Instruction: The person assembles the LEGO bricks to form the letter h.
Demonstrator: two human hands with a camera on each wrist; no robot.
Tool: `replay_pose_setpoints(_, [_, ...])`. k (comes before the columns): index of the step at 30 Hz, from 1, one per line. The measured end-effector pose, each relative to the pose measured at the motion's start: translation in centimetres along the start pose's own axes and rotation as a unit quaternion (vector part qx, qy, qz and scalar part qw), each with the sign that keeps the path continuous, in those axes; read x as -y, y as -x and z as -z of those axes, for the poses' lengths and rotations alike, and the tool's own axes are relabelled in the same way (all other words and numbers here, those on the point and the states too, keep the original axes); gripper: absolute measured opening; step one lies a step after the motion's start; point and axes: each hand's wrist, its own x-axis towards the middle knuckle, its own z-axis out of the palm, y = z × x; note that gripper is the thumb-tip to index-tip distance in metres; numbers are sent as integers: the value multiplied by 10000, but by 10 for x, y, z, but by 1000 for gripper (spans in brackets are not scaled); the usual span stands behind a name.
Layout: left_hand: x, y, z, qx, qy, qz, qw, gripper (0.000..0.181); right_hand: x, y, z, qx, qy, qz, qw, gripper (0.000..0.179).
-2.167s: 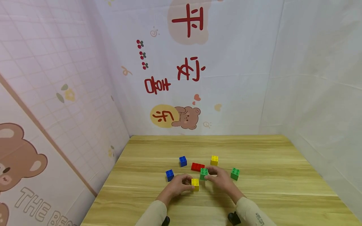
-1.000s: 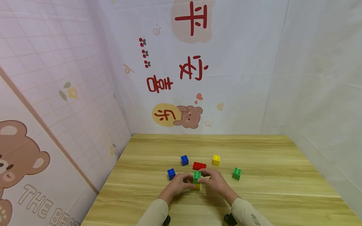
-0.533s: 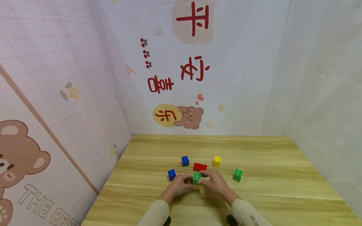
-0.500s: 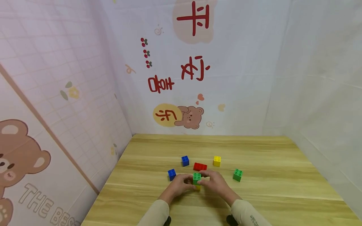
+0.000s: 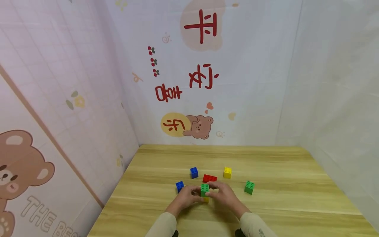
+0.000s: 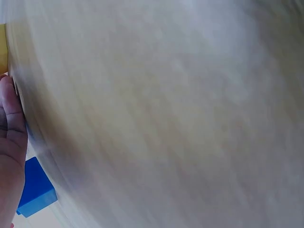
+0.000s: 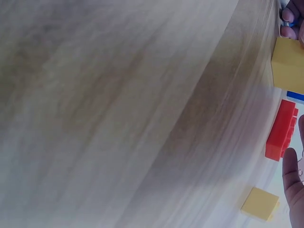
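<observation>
In the head view a green toy building brick [image 5: 205,190] stands directly above a yellow brick [image 5: 206,199], in line with it; whether their studs are locked cannot be made out. My right hand [image 5: 224,195] pinches the green brick from the right. From the left, my left hand [image 5: 186,196] holds the yellow one between thumb and fingers, covering part of it. The right wrist view shows that lower yellow brick [image 7: 287,64] near the table with left fingertips [image 7: 288,32] against it. Only a sliver of yellow brick [image 6: 3,50] appears in the left wrist view.
Behind the hands lie a long red brick [image 5: 210,178], a yellow brick [image 5: 227,172] and a blue brick [image 5: 194,172]. Another blue brick [image 5: 179,186] is close to the left hand. Off to the right sits a second green brick [image 5: 249,187] on the wooden table [image 5: 284,204].
The right hand has brought the green brick left, from beside the yellow brick to on top of it. The left hand has kept its hold. The view has tilted slightly.
</observation>
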Motion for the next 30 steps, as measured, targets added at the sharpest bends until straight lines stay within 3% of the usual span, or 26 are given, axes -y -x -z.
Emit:
replay_pose_setpoints(10, [-2, 0, 0, -73, 11, 24, 10000, 29, -1, -1, -3, -113, -366, 120, 9992, 31])
replay_pose_setpoints(15, [0, 4, -2, -71, -66, 34, 9999, 29, -1, 5, -11, -208, -608, -4, 9979, 34])
replay_pose_setpoints(26, [6, 7, 0, -178, -24, -95, 9998, 28, 10, 9, -12, -262, -810, -617, 9945, 67])
replay_pose_setpoints(30, [6, 7, 3, -185, 102, -6, 9998, 37, 10, 11, -10, -420, -674, -651, 9947, 66])
